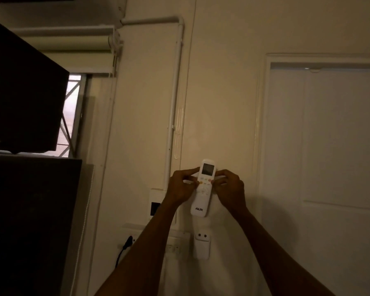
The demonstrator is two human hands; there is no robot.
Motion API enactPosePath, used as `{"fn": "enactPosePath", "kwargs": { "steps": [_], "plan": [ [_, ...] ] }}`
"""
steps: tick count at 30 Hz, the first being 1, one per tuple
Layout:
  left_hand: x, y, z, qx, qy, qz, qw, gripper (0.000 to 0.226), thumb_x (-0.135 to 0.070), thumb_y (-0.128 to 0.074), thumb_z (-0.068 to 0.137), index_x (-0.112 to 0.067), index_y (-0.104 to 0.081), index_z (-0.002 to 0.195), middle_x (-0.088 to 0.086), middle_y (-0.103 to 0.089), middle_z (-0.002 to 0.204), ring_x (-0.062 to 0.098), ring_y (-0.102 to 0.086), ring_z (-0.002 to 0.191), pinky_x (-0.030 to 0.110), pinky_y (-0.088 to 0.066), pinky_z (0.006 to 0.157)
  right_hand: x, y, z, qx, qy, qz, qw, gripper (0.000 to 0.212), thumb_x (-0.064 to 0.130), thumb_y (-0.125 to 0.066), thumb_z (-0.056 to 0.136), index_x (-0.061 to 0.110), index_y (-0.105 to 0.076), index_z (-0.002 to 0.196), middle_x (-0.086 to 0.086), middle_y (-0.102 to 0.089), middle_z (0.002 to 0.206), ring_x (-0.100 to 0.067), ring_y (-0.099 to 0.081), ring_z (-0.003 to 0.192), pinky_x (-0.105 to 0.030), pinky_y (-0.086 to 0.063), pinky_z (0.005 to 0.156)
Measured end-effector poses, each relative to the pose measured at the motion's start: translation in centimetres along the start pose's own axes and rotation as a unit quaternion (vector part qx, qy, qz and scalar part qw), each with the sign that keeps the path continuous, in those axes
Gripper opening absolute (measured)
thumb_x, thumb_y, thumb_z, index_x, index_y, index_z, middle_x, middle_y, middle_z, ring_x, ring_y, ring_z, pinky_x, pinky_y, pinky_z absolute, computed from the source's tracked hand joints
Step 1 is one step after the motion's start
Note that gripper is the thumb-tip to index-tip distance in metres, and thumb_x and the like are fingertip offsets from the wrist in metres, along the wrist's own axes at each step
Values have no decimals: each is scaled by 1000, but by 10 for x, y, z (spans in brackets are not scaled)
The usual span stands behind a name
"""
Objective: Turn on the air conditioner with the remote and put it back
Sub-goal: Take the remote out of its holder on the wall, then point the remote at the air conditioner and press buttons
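Far left: dark cabinet [26, 92] blocking most of a window [72, 112], white pipe [175, 86] running down the wall. Lower left of centre, wall socket panel [175, 242] with a black plug [127, 242] in it.

Left hand [181, 185] gripping the left edge of the remote [203, 189], thumb lying across the button row, index finger up near the screen. Pressing or just resting — cannot tell.

Remote held up in front of the wall, out of its holder, between both hands. Long axis near vertical, tilted a little; screen end up and slightly right, logo end down toward the holder. Button face toward the camera. Screen grey, readout not legible.

Wall holder [202, 245] straight below the remote, empty, clearly apart from it.

Right hand [230, 188] closed on the right edge, fingertips at the button row, thumb hidden.

Far right: pale door or panel [329, 135] in a white frame.

Progress, as a judgement: remote taken out and in hand; button step looks in progress, not confirmed. Air conditioner itself barely in view at top left, so on or off unknown. Left to do: confirm power-on, then slide remote back down into the holder, logo end first.
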State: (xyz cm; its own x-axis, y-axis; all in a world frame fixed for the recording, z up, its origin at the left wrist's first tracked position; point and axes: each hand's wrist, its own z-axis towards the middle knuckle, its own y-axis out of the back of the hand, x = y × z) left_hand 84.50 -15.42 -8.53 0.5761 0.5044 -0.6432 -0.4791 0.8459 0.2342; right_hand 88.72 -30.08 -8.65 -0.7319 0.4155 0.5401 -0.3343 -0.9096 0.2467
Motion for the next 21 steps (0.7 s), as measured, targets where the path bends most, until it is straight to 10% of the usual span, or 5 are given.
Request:
{"fn": "enactPosePath", "kwargs": {
  "steps": [21],
  "plan": [
    [-181, 115, -122, -41, 67, -119, 990, 57, 7, -66, 78, -14, -57, 130, 19, -68, 102, 29, -66, 101, 45, -59, 81, 202, 88, -106, 19, -33, 139, 990, 47, 11, -64, 85, 20, -55, 130, -10, -69, 116, -24, -66, 98, -45, -58, 86]
  ]
}}
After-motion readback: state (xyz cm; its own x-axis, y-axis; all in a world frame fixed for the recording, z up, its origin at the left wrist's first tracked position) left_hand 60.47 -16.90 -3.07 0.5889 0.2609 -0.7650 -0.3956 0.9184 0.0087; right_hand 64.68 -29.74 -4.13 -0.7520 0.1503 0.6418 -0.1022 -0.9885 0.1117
